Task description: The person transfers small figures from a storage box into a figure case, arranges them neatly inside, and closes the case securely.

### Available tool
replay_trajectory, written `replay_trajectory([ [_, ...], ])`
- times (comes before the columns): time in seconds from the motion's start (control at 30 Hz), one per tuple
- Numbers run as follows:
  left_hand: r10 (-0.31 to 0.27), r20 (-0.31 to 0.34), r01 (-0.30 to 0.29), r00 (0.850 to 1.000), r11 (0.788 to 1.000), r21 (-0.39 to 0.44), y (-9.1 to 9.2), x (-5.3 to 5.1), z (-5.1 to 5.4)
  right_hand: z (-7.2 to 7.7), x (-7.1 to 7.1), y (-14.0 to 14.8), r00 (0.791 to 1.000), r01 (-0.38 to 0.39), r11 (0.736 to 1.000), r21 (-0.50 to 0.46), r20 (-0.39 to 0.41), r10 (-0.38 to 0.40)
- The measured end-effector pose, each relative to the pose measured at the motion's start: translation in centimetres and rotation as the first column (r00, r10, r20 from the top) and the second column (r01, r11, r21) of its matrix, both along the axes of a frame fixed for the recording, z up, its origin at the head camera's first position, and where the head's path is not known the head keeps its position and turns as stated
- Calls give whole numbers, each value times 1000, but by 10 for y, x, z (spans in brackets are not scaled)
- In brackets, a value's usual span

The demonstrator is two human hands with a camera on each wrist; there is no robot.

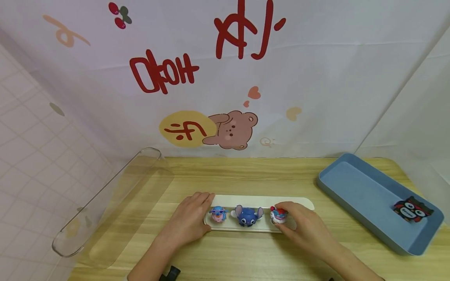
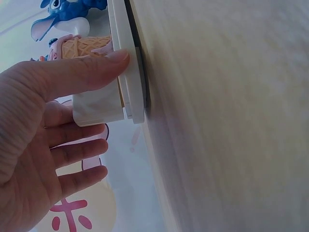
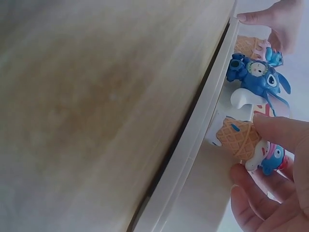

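Note:
A long white display stand with a raised back step lies on the table. At its left end, my left hand grips it, the thumb over the front edge and the fingers behind. My right hand pinches a figurine with a waffle-cone base and a white, red and blue top, at the stand's right part. A dark blue big-eared figurine stands in the middle. Closest to my left hand is a pink and light-blue cone figurine with sunglasses.
A clear plastic cover lies on the wooden table at the left. To the right is a blue tray with an owl-like figure in it. A printed cloth hangs behind the table.

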State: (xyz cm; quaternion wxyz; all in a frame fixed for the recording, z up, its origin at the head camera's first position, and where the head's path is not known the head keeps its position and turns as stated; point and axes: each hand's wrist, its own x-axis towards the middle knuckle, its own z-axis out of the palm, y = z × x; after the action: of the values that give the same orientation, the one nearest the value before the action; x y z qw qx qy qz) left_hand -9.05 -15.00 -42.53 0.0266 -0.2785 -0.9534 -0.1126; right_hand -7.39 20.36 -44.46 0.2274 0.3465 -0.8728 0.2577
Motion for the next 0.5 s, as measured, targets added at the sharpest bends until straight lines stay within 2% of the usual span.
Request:
replay_trajectory([
  [0.5,0,3,0,1000,1000,0,0,0,1,5,-1,-3,1000,8,998,66,-19,-7],
])
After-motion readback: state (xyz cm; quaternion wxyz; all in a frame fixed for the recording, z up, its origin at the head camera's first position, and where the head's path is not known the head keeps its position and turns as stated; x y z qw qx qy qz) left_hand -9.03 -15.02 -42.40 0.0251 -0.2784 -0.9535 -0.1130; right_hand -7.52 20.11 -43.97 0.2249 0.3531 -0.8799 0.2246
